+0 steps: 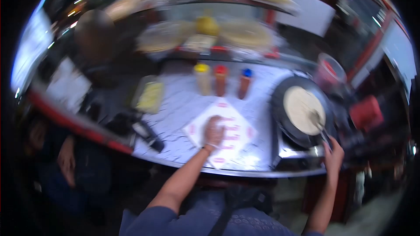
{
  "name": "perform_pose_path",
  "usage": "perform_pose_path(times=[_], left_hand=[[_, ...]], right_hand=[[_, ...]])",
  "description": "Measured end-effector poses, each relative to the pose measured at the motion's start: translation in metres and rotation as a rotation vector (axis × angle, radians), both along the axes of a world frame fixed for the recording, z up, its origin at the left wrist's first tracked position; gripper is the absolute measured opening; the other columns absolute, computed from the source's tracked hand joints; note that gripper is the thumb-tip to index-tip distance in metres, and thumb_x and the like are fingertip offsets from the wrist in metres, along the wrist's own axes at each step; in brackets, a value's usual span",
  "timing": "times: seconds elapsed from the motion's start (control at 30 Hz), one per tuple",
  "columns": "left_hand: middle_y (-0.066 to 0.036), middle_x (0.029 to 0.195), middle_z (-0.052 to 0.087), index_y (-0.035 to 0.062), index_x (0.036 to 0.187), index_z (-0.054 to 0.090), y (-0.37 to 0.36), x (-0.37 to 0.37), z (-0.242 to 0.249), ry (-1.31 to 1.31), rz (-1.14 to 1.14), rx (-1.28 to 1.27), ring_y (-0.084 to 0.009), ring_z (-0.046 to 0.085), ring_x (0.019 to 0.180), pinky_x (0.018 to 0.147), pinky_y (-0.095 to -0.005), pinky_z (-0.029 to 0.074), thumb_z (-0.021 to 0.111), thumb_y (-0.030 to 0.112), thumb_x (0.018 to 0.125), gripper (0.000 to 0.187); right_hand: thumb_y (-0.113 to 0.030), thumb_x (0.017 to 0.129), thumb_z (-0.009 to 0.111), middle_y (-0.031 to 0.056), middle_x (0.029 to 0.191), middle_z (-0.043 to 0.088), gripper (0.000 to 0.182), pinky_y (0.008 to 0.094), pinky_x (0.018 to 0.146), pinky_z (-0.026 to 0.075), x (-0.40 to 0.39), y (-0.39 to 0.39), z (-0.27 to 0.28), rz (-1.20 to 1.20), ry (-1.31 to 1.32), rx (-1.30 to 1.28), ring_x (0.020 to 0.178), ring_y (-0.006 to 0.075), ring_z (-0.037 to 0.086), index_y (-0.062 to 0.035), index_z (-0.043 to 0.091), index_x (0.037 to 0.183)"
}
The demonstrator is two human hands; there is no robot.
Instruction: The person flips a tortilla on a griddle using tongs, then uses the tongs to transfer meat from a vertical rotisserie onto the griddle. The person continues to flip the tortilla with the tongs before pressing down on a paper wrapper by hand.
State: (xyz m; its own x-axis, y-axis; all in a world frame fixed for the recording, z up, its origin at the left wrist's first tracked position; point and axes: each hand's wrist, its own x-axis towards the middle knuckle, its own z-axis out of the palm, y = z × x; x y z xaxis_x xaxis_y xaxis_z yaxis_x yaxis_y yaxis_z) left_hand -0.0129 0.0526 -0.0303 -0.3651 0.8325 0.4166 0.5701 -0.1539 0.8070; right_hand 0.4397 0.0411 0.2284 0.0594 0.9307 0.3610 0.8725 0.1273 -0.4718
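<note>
My left hand [214,132] lies on a white paper sheet with red print [236,134], its blurred fingers looking flat against it. At the right, my right hand [334,152] is closed around the handle of a metal spatula [316,119]. The blade rests on a round pale flatbread [299,104] in a dark flat pan [279,107]. Under the pan is a metal stove [292,150]. Motion blur hides the finger details.
Behind the paper stand yellow-capped [203,81], red-capped [220,81] and blue-capped [245,85] squeeze bottles. A tub of yellowish food [150,97] sits to their left. Beyond the pan are a red-and-white bucket [329,72] and a red container [366,112]. Another person's hand [67,162] shows at far left.
</note>
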Motion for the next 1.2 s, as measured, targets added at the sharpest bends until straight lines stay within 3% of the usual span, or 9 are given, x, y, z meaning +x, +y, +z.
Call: perform_pose_path(times=[0.2, 0.4, 0.47, 0.73, 0.8, 0.83, 0.97, 1.07, 1.2], left_hand=[[-0.016, 0.117, 0.064, 0.0029, 0.111, 0.062, -0.007, -0.014, 0.018, -0.249, 0.004, 0.093, -0.0344, 0.063, 0.111, 0.098, -0.0401, 0.051, 0.068, 0.008, 0.083, 0.029], [-0.021, 0.115, 0.063, 0.0018, 0.112, 0.063, -0.018, -0.013, 0.016, -0.225, 0.013, 0.149, -0.0388, 0.061, 0.111, 0.099, -0.0448, 0.049, 0.066, 0.009, 0.082, 0.031], [-0.021, 0.116, 0.063, 0.0020, 0.113, 0.064, -0.018, -0.013, 0.016, -0.205, 0.038, 0.162, -0.0397, 0.060, 0.111, 0.099, -0.0457, 0.049, 0.066, 0.009, 0.082, 0.032], [-0.018, 0.117, 0.064, 0.0025, 0.125, 0.058, -0.018, -0.017, 0.008, -0.350, 0.234, 0.182, -0.0323, 0.062, 0.110, 0.098, -0.0399, 0.049, 0.059, 0.009, 0.094, 0.032], [-0.013, 0.123, 0.063, -0.0001, 0.126, 0.059, -0.013, -0.026, -0.011, -0.556, 0.325, 0.166, -0.0221, 0.063, 0.112, 0.098, -0.0351, 0.050, 0.059, 0.015, 0.102, 0.028], [-0.011, 0.121, 0.064, -0.0007, 0.125, 0.058, -0.009, -0.028, -0.022, -1.153, 0.138, 0.412, -0.0189, 0.062, 0.113, 0.098, -0.0324, 0.050, 0.057, 0.021, 0.105, 0.030], [-0.012, 0.121, 0.064, -0.0006, 0.126, 0.057, -0.013, -0.036, -0.033, -0.499, 0.282, 0.147, -0.0192, 0.060, 0.115, 0.100, -0.0314, 0.048, 0.055, 0.026, 0.106, 0.033], [-0.020, 0.125, 0.064, 0.0001, 0.127, 0.059, -0.015, -0.030, -0.024, -0.480, 0.361, 0.223, -0.0358, 0.059, 0.121, 0.106, -0.0416, 0.044, 0.048, 0.033, 0.107, 0.040], [-0.021, 0.133, 0.060, 0.0001, 0.134, 0.057, -0.020, -0.027, -0.007, -0.439, 0.408, 0.283, -0.0360, 0.055, 0.128, 0.111, -0.0411, 0.040, 0.049, 0.029, 0.106, 0.041]], right_hand=[[-0.007, 0.096, 0.063, 0.0227, 0.130, 0.064, 0.041, 0.0391, 0.105, 0.045, -0.074, -0.029, -0.035, 0.231, 0.144, 0.150, 0.117, 0.0296, 0.063, 0.0075, 0.057, 0.134], [-0.005, 0.095, 0.062, 0.0157, 0.113, 0.066, 0.041, 0.0322, 0.075, 0.049, -0.202, -0.066, -0.112, 0.605, 0.224, -0.111, 0.086, 0.0219, 0.060, 0.0062, 0.057, 0.135], [-0.009, 0.097, 0.061, 0.0204, 0.104, 0.063, 0.040, 0.0367, 0.079, 0.049, -0.215, -0.064, -0.129, 0.607, 0.190, -0.278, 0.090, 0.0293, 0.062, 0.0079, 0.056, 0.133], [-0.016, 0.103, 0.055, 0.0288, 0.121, 0.063, 0.041, 0.0445, 0.100, 0.045, -0.221, -0.035, -0.201, 0.515, 0.226, -0.049, 0.111, 0.0414, 0.061, 0.0102, 0.054, 0.134], [-0.015, 0.101, 0.056, 0.0292, 0.121, 0.061, 0.042, 0.0487, 0.097, 0.045, -0.222, -0.035, -0.202, 0.508, 0.235, 0.025, 0.109, 0.0463, 0.059, 0.0090, 0.052, 0.136], [-0.014, 0.101, 0.056, 0.0294, 0.123, 0.059, 0.044, 0.0485, 0.100, 0.043, -0.224, -0.036, -0.200, 0.489, 0.261, -0.019, 0.113, 0.0461, 0.056, 0.0089, 0.050, 0.138], [-0.010, 0.099, 0.056, 0.0272, 0.113, 0.058, 0.044, 0.0494, 0.095, 0.042, -0.225, -0.034, -0.200, 0.505, 0.205, -0.090, 0.104, 0.0436, 0.054, 0.0083, 0.049, 0.138], [-0.006, 0.094, 0.059, 0.0236, 0.107, 0.055, 0.048, 0.0512, 0.090, 0.040, -0.225, -0.025, -0.222, 0.554, 0.036, 0.069, 0.100, 0.0398, 0.050, 0.0059, 0.049, 0.139], [-0.008, 0.089, 0.068, 0.0221, 0.118, 0.049, 0.058, 0.0516, 0.097, 0.038, -0.225, -0.035, -0.211, 0.547, 0.027, -0.008, 0.110, 0.0396, 0.046, 0.0026, 0.048, 0.143]])
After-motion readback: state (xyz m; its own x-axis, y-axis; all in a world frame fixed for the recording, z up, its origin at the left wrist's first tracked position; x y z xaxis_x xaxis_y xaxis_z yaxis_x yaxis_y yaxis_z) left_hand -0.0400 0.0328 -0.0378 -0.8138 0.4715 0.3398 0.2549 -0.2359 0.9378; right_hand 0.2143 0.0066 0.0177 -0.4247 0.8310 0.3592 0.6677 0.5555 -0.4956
